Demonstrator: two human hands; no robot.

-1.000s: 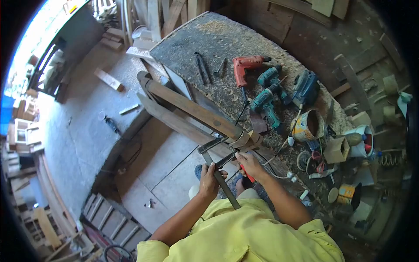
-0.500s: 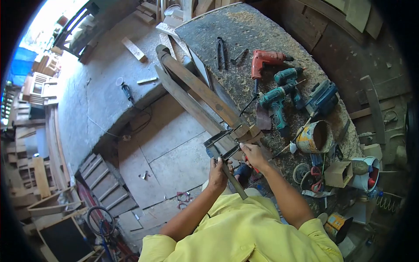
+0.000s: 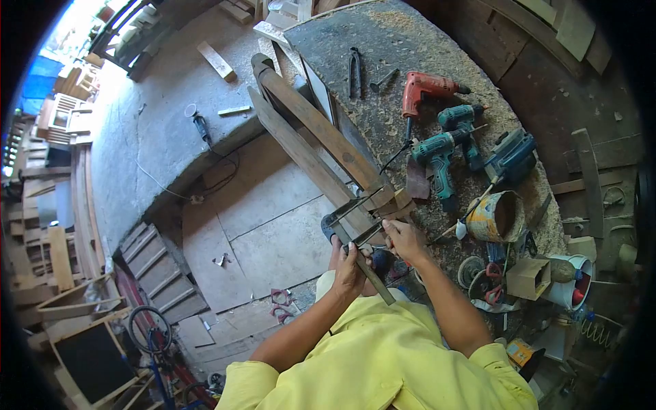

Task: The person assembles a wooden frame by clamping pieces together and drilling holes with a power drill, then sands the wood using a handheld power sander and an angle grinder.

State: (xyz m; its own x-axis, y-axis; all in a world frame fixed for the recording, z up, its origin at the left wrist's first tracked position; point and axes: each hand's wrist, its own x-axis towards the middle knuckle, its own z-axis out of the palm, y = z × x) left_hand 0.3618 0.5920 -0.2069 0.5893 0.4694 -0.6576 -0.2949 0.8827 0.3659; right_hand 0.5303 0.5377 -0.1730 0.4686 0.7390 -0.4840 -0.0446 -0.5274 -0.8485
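Note:
A metal bar clamp (image 3: pixel 374 280) sits around the near end of a wooden frame (image 3: pixel 321 143) made of long, narrow boards. My left hand (image 3: pixel 350 272) is wrapped around the clamp's bar, whose free end points toward my yellow shirt. Closed at the clamp's screw end, my right hand (image 3: pixel 403 240) has its fingers over the handle, with a bit of red showing below the palm. Beside that hand lies a small wood block (image 3: pixel 403 199) against the frame's end. The fingers partly hide the clamp's jaw and screw.
To the right, a sawdust-strewn bench (image 3: pixel 307 37) bears pincers (image 3: pixel 355 72), a red drill (image 3: pixel 427 92), teal cordless drills (image 3: pixel 434 154), a planer (image 3: pixel 511 154) and a glue-stained can (image 3: pixel 488 215). An angle grinder (image 3: pixel 200 128) lies on the concrete ledge (image 3: pixel 160 137). A bicycle (image 3: pixel 150 328) stands at lower left.
My left hand has shifted slightly along the clamp bar toward the right. My right hand stays at the screw end. The whole view has tilted a little, moving the bench tools slightly down and right.

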